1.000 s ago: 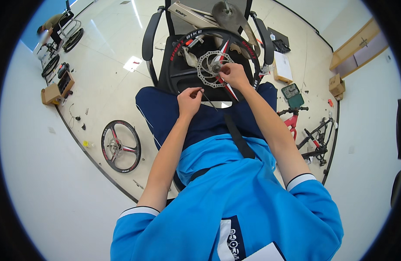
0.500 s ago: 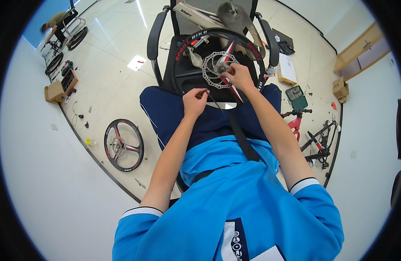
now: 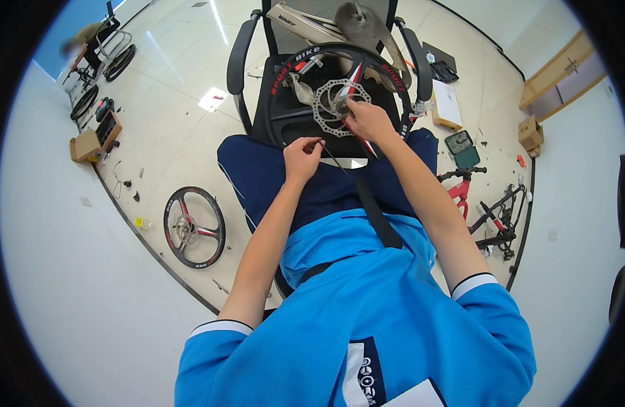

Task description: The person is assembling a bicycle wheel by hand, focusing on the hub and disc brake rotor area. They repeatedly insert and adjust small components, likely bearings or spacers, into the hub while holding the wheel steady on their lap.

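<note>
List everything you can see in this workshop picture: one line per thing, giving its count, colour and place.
Bicycle wheel: one, black with red spokes, on the chair.
Brake disc: one, silver, at the wheel's hub.
Office chair: one, black, in front of the person.
Loose wheel: one, black and red, on the floor, left.
Cardboard boxes: several, brown, along the floor's edges.
Thin tool: one, dark, in the left hand.
Left hand: over the lap.
Right hand: on the brake disc.
</note>
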Available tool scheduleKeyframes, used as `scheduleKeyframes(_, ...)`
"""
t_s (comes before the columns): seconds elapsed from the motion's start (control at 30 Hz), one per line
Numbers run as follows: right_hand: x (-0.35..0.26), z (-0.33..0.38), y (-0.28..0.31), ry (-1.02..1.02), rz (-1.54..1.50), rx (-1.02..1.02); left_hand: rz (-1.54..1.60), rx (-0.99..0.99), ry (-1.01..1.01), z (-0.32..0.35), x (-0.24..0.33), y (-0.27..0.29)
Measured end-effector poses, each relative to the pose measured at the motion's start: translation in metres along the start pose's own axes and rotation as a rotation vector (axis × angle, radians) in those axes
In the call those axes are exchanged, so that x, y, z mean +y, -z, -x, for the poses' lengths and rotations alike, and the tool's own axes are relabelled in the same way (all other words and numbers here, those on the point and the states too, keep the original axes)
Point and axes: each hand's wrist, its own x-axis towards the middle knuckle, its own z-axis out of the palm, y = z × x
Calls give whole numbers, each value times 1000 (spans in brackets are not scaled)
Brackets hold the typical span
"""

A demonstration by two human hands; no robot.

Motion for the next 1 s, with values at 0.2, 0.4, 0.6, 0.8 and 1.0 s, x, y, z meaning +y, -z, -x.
scheduleKeyframes(0.2,-4,2,5,-56,45,-25,-15,-13,3,0,4,1)
scheduleKeyframes(0.4,-27,22,28,-275,-247,-105,-43,-7,-49,-1,3,-2)
scheduleKeyframes(0.6,-37,64,59,-349,-674,-395,-47,42,-213,-18,23,-35)
scheduleKeyframes(0.8,-1,59,70,-309,-486,-179,-89,26,-362,-48,31,-66)
scheduleKeyframes(1.0,11,51,67,-308,-389,-135,-130,42,-363,-54,27,-77)
